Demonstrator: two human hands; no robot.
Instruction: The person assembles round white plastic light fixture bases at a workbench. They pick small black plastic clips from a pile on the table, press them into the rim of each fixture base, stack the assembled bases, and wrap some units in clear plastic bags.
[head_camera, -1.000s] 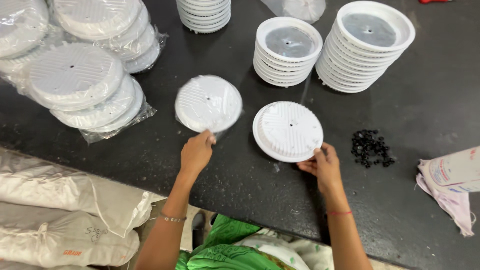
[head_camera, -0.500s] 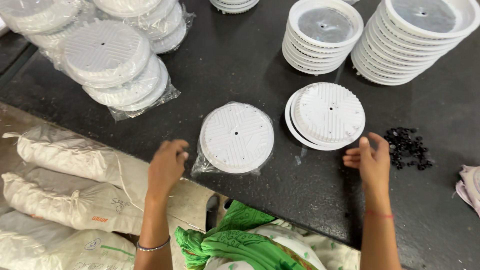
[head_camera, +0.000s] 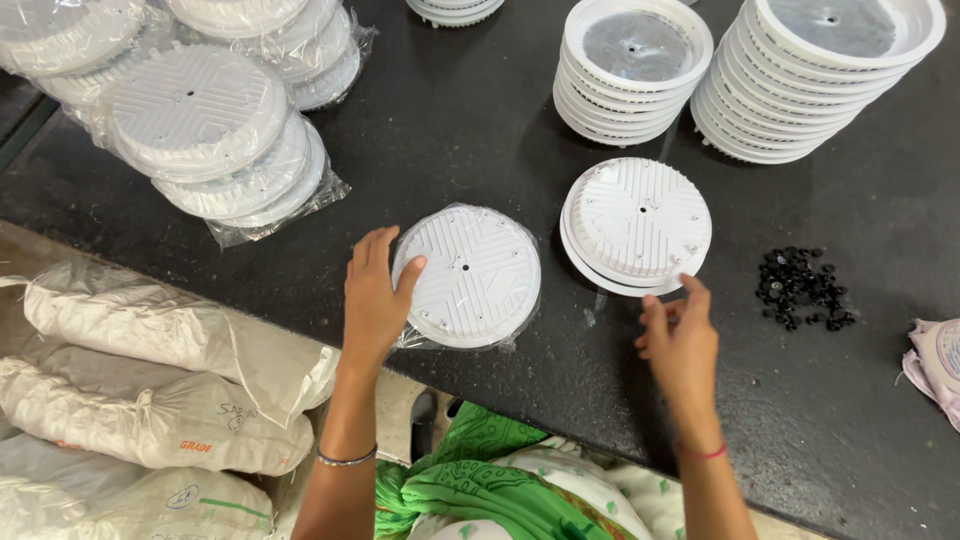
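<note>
We look down on a black table (head_camera: 480, 130) and see our left hand (head_camera: 375, 300) resting at the left edge of a white ribbed disc in a clear plastic bag (head_camera: 467, 276). The thumb lies on the disc's upper left rim, the other fingers lie together along the bag's left side — loosely curved, pressing on it rather than clamped around it. The disc lies flat near the table's front edge, just to the right of those fingers.

Our right hand (head_camera: 682, 345) hovers to the right, fingers slightly spread and bent, holding nothing. Its fingertips sit just below the front rim of a short stack of bare white discs (head_camera: 637, 225), close to it — whether they touch, we cannot tell. This stack lies just beside the bagged disc, to its right, with a narrow gap of table between them.

Behind it stand two taller stacks of white round housings (head_camera: 640, 70), open side up. At the far left, piles of bagged discs (head_camera: 200, 130) lean on one another. A small heap of black parts (head_camera: 800, 288) lies right of the short stack, well apart from our right hand. Below the table edge on the left lie white sacks (head_camera: 150, 400).
</note>
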